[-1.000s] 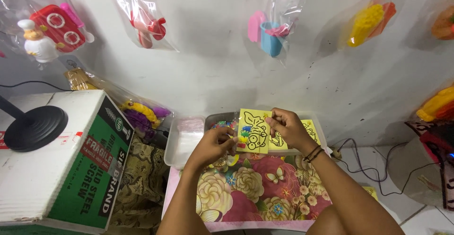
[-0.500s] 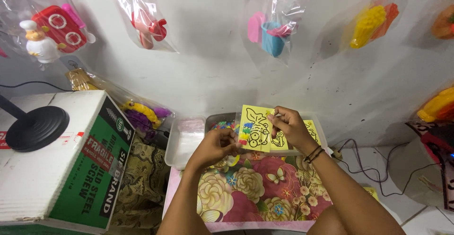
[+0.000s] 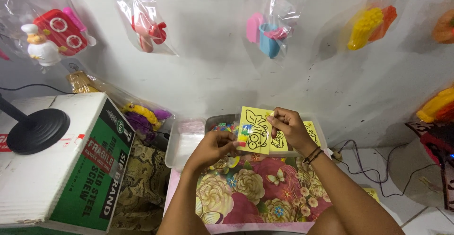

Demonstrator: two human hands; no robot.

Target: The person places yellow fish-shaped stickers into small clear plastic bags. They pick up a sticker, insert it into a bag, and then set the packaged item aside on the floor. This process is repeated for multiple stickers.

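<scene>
Both the left hand (image 3: 210, 147) and right hand (image 3: 289, 128) are pinching a yellow picture card (image 3: 253, 131) with closed fingers above the floral cloth (image 3: 265, 187).

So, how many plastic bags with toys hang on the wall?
5: a red toy bag far left, a pink one, a blue-pink one, a yellow-orange one, and one cut off at the right edge.

Soft, even light fills the scene, and the wall (image 3: 213, 79) looks bright. Hanging toy bags (image 3: 142, 22) show glare streaks and cast faint shadows. Edges bow with wide-angle distortion; focus is fairly sharp throughout.
</scene>
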